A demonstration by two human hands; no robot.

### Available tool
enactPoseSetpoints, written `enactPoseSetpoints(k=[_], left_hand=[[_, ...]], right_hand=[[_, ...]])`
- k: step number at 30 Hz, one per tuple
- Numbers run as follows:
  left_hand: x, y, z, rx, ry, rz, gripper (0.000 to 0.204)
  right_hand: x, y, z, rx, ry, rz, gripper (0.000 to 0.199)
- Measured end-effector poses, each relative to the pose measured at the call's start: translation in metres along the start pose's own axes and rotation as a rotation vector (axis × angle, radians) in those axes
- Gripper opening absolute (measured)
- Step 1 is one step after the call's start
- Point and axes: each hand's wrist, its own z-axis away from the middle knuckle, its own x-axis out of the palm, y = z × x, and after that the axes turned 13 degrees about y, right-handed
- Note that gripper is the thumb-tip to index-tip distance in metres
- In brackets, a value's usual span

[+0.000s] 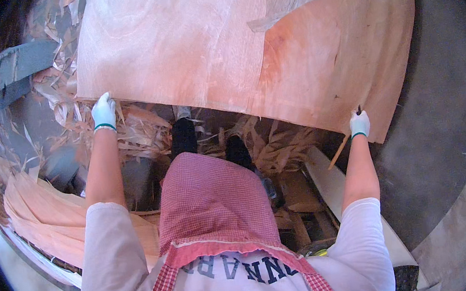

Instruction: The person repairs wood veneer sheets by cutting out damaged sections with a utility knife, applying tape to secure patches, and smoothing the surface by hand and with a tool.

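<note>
A broad, thin sheet of reddish wood veneer (pixel 176 48) spreads in front of me, its near edge running between my hands. At that edge's left end my left hand (pixel 104 111), in a white glove with a green cuff, is closed on the sheet's rim. My right hand (pixel 359 123), gloved the same way, is closed around a slim tool with a wooden handle (pixel 337 153). The handle sticks out toward me and a short dark tip shows above the fist, over the sheet near its right corner. What kind of tool it is cannot be made out.
Torn veneer scraps (pixel 139 130) litter the floor below the sheet and around my dark shoes (pixel 184 136). More veneer pieces (pixel 51 212) lie at the left, with a blue-grey block (pixel 25 63) beyond. A pale board (pixel 329 183) runs beside my right arm. Grey floor (pixel 443 121) shows at the right.
</note>
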Motion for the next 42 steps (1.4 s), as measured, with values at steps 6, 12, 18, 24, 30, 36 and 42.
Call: enactPoseSetpoints(k=[6, 12, 18, 24, 30, 36, 42], left_hand=[[0.006, 0.002, 0.008, 0.034, 0.057, 0.062, 0.016], [0.044, 0.041, 0.155, 1.07, 0.317, -0.667, 0.022], [0.137, 0.023, 0.247, 1.16, -0.215, -1.203, 0.067], [0.139, 0.018, 0.224, 1.248, -0.413, -1.302, 0.073], [0.157, 0.044, 0.219, 0.941, -0.606, -1.513, 0.076], [0.152, 0.057, 0.226, 0.829, -0.722, -1.531, 0.074], [0.155, 0.055, 0.237, 0.814, -0.672, -1.684, 0.083]], right_hand=[[0.025, 0.009, -0.017, -0.006, -0.013, -0.033, 0.038], [0.018, 0.029, 0.061, 0.062, 0.175, -0.456, 0.066], [0.037, 0.061, 0.112, 0.077, -0.123, -0.147, 0.055], [0.046, 0.096, 0.097, 0.088, -0.035, -0.286, 0.062], [0.047, 0.223, 0.102, 0.306, 0.081, -0.285, 0.072], [0.016, 0.313, 0.058, 0.405, 0.113, -0.156, 0.069], [-0.04, 0.29, -0.009, 0.372, 0.358, -0.243, 0.056]])
